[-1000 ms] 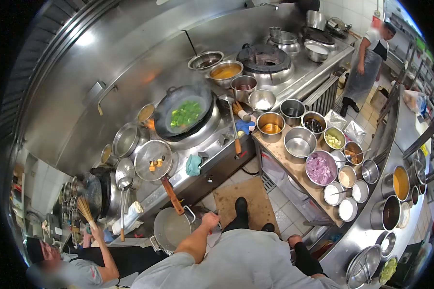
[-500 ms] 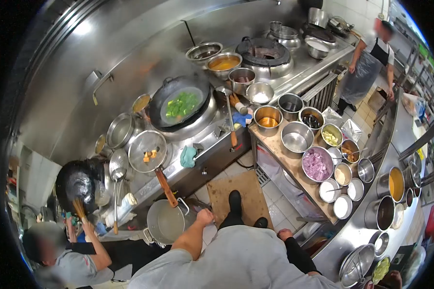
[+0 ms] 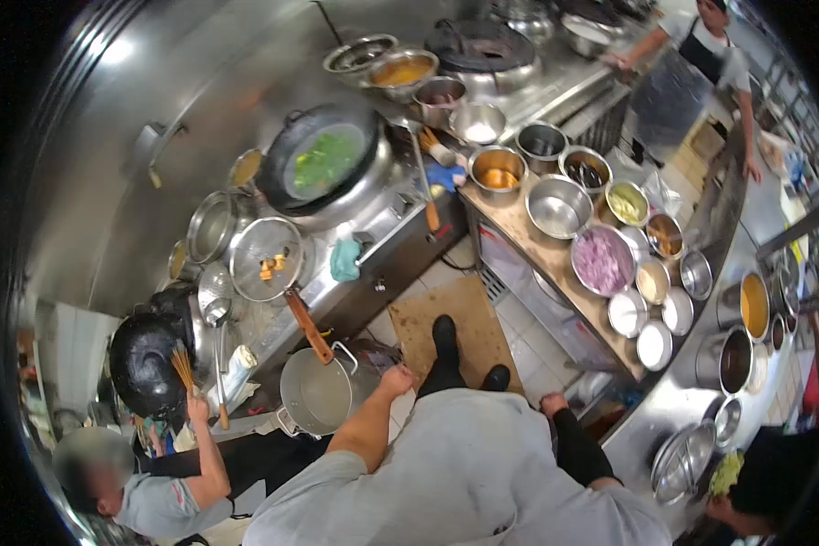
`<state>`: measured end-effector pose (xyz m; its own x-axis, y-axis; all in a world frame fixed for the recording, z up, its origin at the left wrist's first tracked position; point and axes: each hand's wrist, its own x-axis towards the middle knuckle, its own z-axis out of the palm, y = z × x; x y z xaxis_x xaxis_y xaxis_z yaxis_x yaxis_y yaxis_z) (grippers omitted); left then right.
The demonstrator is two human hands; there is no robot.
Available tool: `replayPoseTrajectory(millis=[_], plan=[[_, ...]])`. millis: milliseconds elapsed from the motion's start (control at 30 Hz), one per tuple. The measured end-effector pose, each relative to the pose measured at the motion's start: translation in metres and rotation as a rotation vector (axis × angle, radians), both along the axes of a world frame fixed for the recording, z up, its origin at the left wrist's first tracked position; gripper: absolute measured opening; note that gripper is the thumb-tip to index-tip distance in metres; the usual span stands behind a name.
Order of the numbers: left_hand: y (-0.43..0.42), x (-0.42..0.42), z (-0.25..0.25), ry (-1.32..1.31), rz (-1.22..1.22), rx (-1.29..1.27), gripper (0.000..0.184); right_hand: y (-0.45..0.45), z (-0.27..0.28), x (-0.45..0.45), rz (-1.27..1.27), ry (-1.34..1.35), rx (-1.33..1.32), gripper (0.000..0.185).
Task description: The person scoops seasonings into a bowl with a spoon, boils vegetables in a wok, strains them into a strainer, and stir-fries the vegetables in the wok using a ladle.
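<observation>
Head view: hands apart, pot (image 3: 311,400) by the left one.
Left hand (image 3: 394,381) curled, near the pot, which sits off the front edge of the stove (image 3: 320,278); right hand (image 3: 552,405) curled, off the near end of the table (image 3: 517,227). Cannot tell whether either grips anything. Strainer (image 3: 248,273) lies by the stove's front edge, handle jutting over it. Wok (image 3: 273,171), further back, holds greens (image 3: 326,161).
</observation>
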<state>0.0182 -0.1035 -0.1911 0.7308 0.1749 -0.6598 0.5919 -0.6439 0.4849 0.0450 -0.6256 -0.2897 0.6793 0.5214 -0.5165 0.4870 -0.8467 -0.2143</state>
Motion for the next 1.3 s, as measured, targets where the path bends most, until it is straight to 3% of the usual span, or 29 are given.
replayPoseTrajectory(millis=[100, 167, 233, 333, 433, 500, 567, 667, 767, 800, 900, 933, 1033, 1133, 1233, 1300], plan=[[-0.007, 0.000, 0.002, -0.024, 0.035, 0.049, 0.028, 0.013, -0.018, -0.002, -0.090, -0.107, 0.090, 0.023], [-0.004, 0.003, 0.005, -0.003, 0.056, -0.006, 0.025, 0.028, -0.002, 0.007, -0.016, 0.000, 0.061, 0.022], [-0.008, -0.008, 0.002, 0.000, 0.060, -0.024, 0.024, 0.038, -0.010, 0.008, -0.495, 0.142, 0.232, 0.023], [-0.009, 0.001, 0.001, 0.034, 0.044, -0.011, 0.023, 0.044, 0.037, 0.021, -0.677, 0.279, 0.254, 0.023], [-0.020, 0.004, 0.020, 0.065, 0.031, 0.058, 0.020, 0.031, 0.028, 0.017, -0.569, 0.168, 0.227, 0.025], [-0.022, 0.005, 0.021, 0.046, -0.003, 0.024, 0.022, 0.020, 0.015, 0.013, -0.726, 0.253, 0.249, 0.023], [-0.024, 0.005, 0.030, 0.036, -0.089, 0.012, 0.023, 0.005, 0.013, 0.011, -0.111, -0.010, 0.147, 0.023], [-0.027, -0.001, 0.027, 0.007, -0.057, 0.052, 0.023, -0.005, -0.005, 0.009, 0.076, -0.079, 0.031, 0.024], [-0.029, -0.003, 0.039, -0.065, -0.135, 0.119, 0.023, -0.012, -0.031, 0.000, -0.234, 0.092, 0.122, 0.025], [-0.030, -0.003, 0.041, -0.051, -0.140, 0.122, 0.024, -0.004, 0.000, 0.006, -0.128, 0.111, 0.097, 0.026], [-0.029, -0.001, 0.036, -0.031, -0.195, 0.162, 0.028, -0.002, -0.012, 0.006, -0.275, 0.138, 0.133, 0.026], [-0.030, -0.001, 0.032, -0.027, -0.222, 0.180, 0.029, 0.001, -0.011, 0.010, -0.083, 0.064, 0.028, 0.024], [-0.028, 0.004, 0.028, 0.036, -0.291, 0.189, 0.031, 0.009, 0.000, 0.013, -0.018, 0.014, 0.067, 0.021], [-0.033, 0.007, 0.045, -0.041, -0.353, 0.224, 0.029, 0.015, 0.006, 0.013, -0.190, 0.071, 0.139, 0.019], [-0.032, 0.003, 0.035, -0.182, -0.369, 0.189, 0.027, 0.021, -0.001, 0.010, -0.703, 0.303, 0.193, 0.020], [-0.038, 0.007, 0.042, -0.086, -0.306, 0.209, 0.026, 0.016, -0.017, 0.009, -0.266, 0.132, 0.067, 0.020]])
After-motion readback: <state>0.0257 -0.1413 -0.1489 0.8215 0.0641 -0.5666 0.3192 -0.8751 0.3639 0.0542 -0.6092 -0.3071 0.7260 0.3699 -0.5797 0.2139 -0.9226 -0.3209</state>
